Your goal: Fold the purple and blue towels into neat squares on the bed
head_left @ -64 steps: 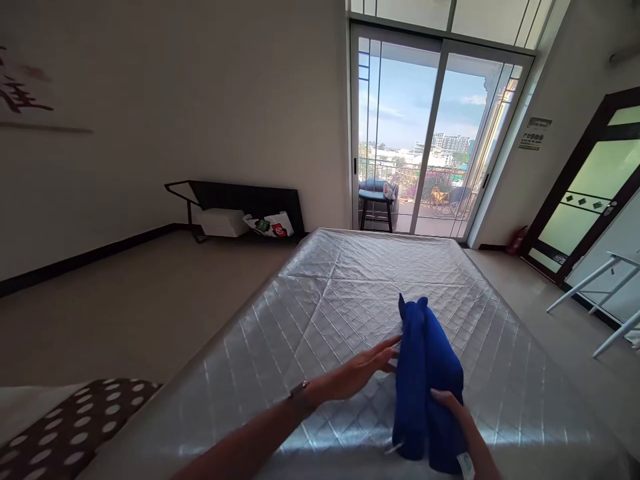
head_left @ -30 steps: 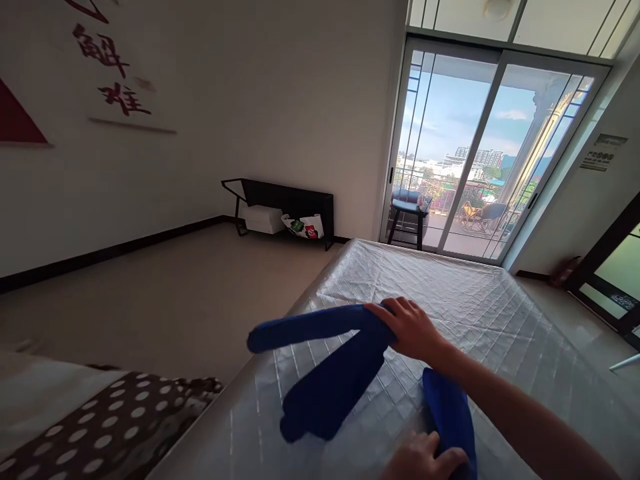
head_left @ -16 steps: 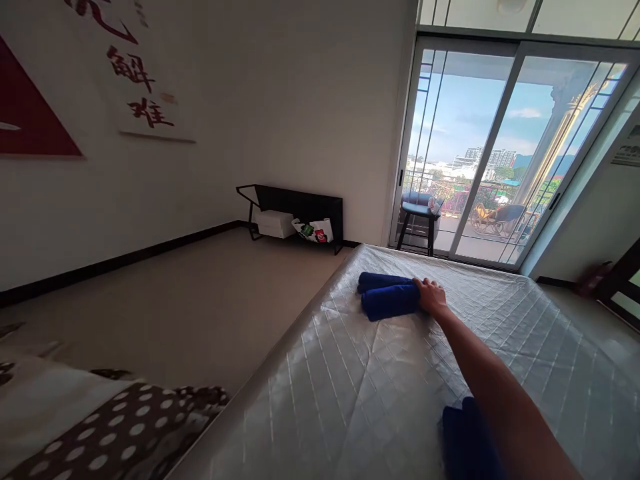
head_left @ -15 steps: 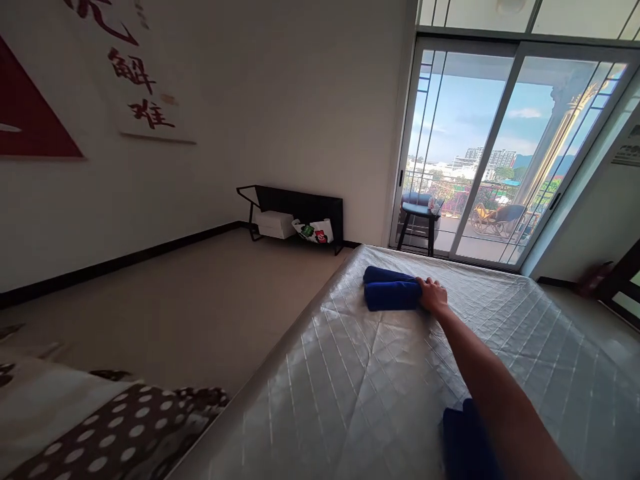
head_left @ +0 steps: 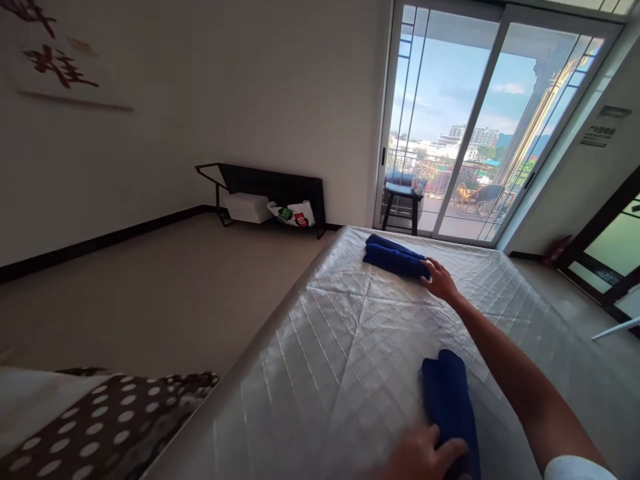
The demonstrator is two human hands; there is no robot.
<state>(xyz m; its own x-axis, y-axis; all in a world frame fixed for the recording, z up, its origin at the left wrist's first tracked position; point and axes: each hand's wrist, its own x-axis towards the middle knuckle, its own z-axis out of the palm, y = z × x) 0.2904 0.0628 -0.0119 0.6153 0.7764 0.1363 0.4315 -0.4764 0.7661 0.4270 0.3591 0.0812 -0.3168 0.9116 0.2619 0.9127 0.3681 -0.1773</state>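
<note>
Two dark blue cloth rolls lie on a silver quilted mattress [head_left: 320, 373]. The far cloth roll [head_left: 395, 259] is doubled into two side-by-side lobes and rests near the mattress's far end. My right hand [head_left: 440, 279] grips its right end, with the fingers over the top and the thumb low at the side. Closer to me, the second cloth roll [head_left: 450, 393] points away from me, its near end partly covered by my left hand [head_left: 420, 453]. That hand is slightly blurred and cut off by the bottom edge; its thumb and fingers close around the roll.
Brown polka-dot bedding [head_left: 115, 413] lies at lower left, beside the mattress. By the back wall a black metal rack [head_left: 275, 183] holds a white box [head_left: 247, 208] and a printed bag [head_left: 293, 215]. Sliding glass doors [head_left: 450, 133] with a stool [head_left: 403, 192] stand past the far end.
My left hand has come into view at the near roll. The far roll has turned slightly, its right end now nearer me. The whole view has tilted down and shifted right.
</note>
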